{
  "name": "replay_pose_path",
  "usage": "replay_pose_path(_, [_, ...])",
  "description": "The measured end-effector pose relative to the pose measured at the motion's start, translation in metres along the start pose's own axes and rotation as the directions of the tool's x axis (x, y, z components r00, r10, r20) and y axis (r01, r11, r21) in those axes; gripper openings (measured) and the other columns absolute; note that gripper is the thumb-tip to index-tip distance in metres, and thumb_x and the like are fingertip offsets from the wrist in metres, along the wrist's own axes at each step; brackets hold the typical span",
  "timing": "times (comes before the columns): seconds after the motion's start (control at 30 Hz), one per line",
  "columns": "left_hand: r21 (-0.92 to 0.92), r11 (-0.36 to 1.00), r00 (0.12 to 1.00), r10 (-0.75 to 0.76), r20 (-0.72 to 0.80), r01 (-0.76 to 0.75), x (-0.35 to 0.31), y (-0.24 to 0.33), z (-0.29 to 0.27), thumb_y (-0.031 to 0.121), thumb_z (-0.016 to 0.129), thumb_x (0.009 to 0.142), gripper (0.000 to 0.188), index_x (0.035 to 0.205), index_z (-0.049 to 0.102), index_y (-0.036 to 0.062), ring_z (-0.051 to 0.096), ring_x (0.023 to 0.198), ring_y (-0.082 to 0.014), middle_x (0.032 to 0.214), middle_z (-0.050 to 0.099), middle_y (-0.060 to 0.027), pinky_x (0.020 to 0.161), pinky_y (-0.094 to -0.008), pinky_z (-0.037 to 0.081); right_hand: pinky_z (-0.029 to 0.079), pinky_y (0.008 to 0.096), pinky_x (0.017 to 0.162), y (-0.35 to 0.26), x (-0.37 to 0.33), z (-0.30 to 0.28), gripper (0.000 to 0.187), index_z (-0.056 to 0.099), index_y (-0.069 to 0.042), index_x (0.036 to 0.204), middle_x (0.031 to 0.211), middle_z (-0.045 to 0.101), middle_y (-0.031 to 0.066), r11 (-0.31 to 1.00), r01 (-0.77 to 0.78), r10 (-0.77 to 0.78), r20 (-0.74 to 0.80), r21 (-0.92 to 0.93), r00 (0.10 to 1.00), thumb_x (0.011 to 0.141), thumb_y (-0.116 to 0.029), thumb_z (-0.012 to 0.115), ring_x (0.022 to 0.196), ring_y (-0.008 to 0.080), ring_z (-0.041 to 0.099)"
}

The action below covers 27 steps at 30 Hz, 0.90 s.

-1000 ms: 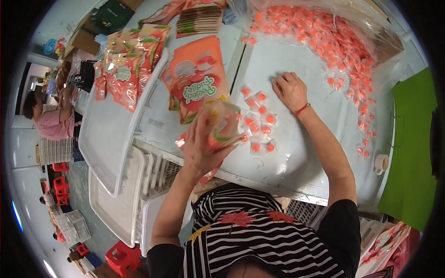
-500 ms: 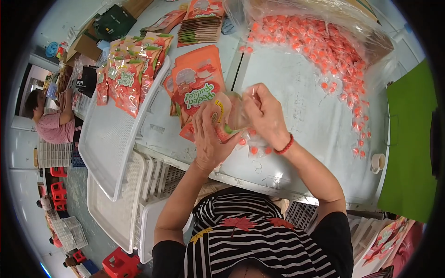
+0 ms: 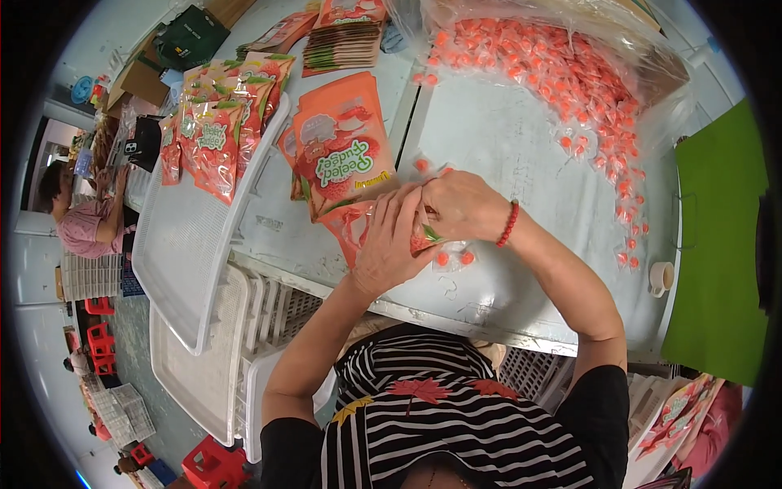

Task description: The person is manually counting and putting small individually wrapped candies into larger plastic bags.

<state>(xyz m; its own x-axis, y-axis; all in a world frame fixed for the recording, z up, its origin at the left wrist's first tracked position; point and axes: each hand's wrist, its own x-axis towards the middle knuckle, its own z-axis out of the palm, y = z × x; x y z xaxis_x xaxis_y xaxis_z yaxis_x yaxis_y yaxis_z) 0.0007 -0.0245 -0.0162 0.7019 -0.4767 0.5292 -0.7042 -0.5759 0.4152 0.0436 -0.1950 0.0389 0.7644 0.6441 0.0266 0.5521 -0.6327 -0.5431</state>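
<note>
My left hand is wrapped round an orange-pink candy pouch with strawberry pictures, held over the near side of the table. My right hand, with a red bead bracelet at its wrist, is curled against the mouth of that pouch. Its fingertips are hidden, and I cannot make out what they grip. Just beyond lies a small stack of flat pouches. Some clear-wrapped red candies lie close to my hands on the table.
A large heap of wrapped candies spreads from a plastic-lined box at the far right. Filled pouches sit on a white tray at left. A tall pouch stack stands behind; a cup is at the right edge.
My right hand has come down and in against the pouch, its fingers now mostly out of sight. My left hand has moved right and closed further round the pouch, which is tilted lower.
</note>
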Motion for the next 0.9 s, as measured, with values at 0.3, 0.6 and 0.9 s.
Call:
replay_pose_path(0.3, [-0.409, 0.865, 0.955, -0.289, 0.069, 0.291, 0.032, 0.006, -0.019, 0.018, 0.085, 0.063, 0.112, 0.143, 0.009, -0.0036, 0.043, 0.127, -0.0275, 0.135, 0.038, -0.0239, 0.103, -0.0381, 0.038, 0.049, 0.0368, 0.059, -0.011, 0.022, -0.028, 0.023, 0.060, -0.002, 0.075, 0.068, 0.062, 0.0136, 0.968, 0.081, 0.012, -0.365, 0.239, 0.931, 0.084, -0.022, 0.056, 0.061, 0.0321, 0.060])
replay_pose_path(0.6, [-0.476, 0.846, 0.960, -0.281, -0.018, 0.239, 0.030, 0.002, -0.010, 0.021, 0.086, 0.062, 0.118, 0.144, 0.004, -0.0010, 0.042, 0.125, -0.0339, 0.135, 0.035, -0.0237, 0.101, -0.0406, 0.038, 0.049, 0.0356, 0.061, -0.004, 0.028, -0.016, 0.018, 0.055, 0.001, 0.101, 0.073, 0.061, 0.0144, 0.982, 0.172, -0.135, -0.360, 0.074, 0.923, 0.089, -0.013, 0.052, 0.064, 0.0314, 0.059])
replay_pose_path(0.9, [-0.421, 0.881, 0.954, -0.283, -0.099, 0.217, 0.035, 0.006, -0.010, 0.021, 0.086, 0.059, 0.117, 0.142, 0.007, -0.0022, 0.042, 0.124, -0.0362, 0.134, 0.036, -0.0248, 0.101, -0.0438, 0.038, 0.048, 0.0420, 0.055, -0.035, 0.024, -0.021, 0.022, 0.057, -0.003, 0.100, 0.065, 0.059, 0.0147, 0.996, 0.044, -0.073, -0.446, -0.075, 0.892, 0.094, -0.021, 0.045, 0.061, 0.0347, 0.059])
